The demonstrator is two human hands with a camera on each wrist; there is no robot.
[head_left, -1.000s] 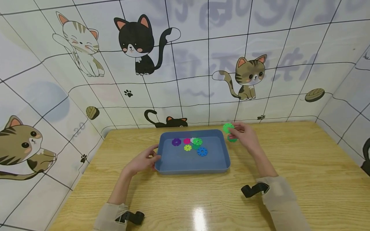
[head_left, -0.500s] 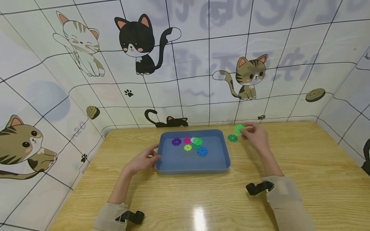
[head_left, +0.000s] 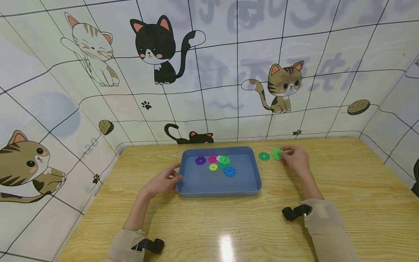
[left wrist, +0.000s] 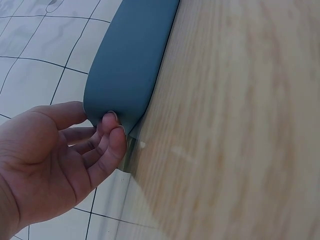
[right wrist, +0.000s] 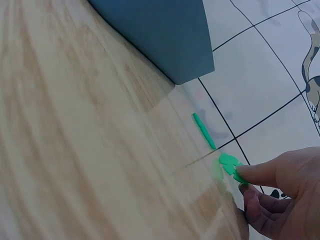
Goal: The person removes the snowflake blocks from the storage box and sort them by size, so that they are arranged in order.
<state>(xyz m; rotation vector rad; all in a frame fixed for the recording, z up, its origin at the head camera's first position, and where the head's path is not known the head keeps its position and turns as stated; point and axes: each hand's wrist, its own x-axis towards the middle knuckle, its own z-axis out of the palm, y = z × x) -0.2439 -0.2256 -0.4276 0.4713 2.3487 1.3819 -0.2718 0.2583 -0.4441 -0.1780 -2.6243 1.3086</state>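
A blue-grey tray [head_left: 218, 194] lies on the table, several flower-shaped plastic discs inside it. At its left end my left hand [head_left: 162, 181] holds the wall, thumb at the rim and fingertips against the outside, as the left wrist view shows on the tray's end [left wrist: 125, 65]. To the right of the tray, my right hand [head_left: 295, 159] pinches a light green notched disc [head_left: 277, 154] between thumb and fingers, low over the table. In the right wrist view that disc [right wrist: 230, 165] is tilted. A darker green disc [head_left: 264, 156] lies flat between the tray and the right hand.
Inside the tray are purple [head_left: 200, 160], pink, white, yellow, green and blue discs [head_left: 230, 171], several of them overlapping. The wooden table [head_left: 196, 225] ends at a wall sheet [head_left: 216, 72] printed with cats. Black wrist cameras [head_left: 296, 212] sit on both sleeves.
The right hand has carried the light green disc rightward and lowered it toward the table, uncovering the darker green disc. The left hand and tray have stayed in place.
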